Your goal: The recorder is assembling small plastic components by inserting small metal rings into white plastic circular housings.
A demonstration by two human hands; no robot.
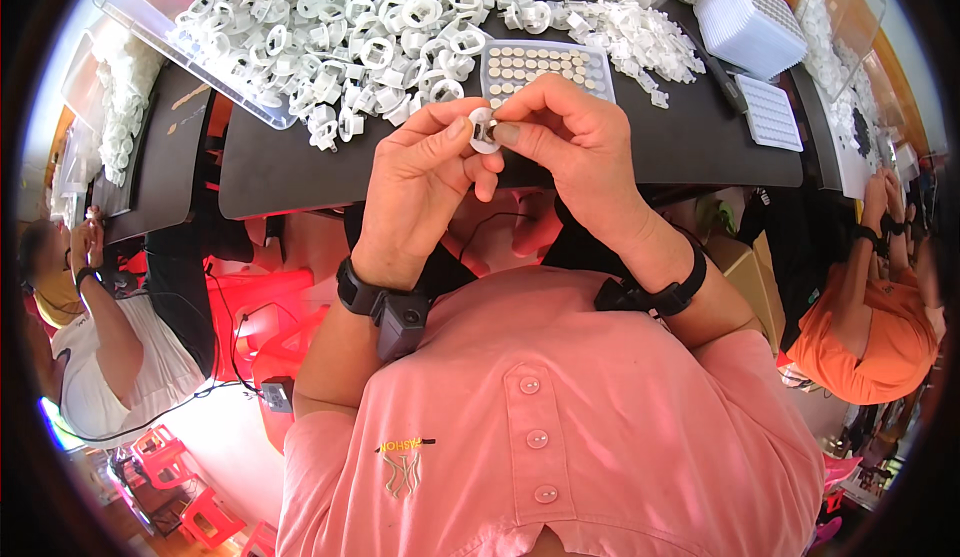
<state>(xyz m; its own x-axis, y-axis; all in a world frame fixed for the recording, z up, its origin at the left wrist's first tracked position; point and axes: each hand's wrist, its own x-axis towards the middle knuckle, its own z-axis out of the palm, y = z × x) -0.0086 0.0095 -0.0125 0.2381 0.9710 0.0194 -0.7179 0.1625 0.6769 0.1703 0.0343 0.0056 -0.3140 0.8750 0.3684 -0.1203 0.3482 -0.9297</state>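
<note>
My left hand [425, 167] pinches a small white round plastic piece [482, 142] between thumb and fingers, above the table's front edge. Thumb and forefinger of my right hand [580, 137] close on its right side. A small dark bit shows at those fingertips, too small to name. Just beyond my hands lies a shallow pale tray [600, 69] holding several rows of round cream-coloured discs [537, 53]. Left of it spreads a big heap of white ring-shaped plastic parts [340, 42], some outside their clear bin [262, 110].
Smaller white parts [645, 42] lie at the back right. Stacked white trays [750, 22], a flat white tray [768, 114] and a long black object [722, 82] stand on the black table [690, 157]. People work at left [140, 357] and right [865, 342]. Red stools [210, 517] stand behind.
</note>
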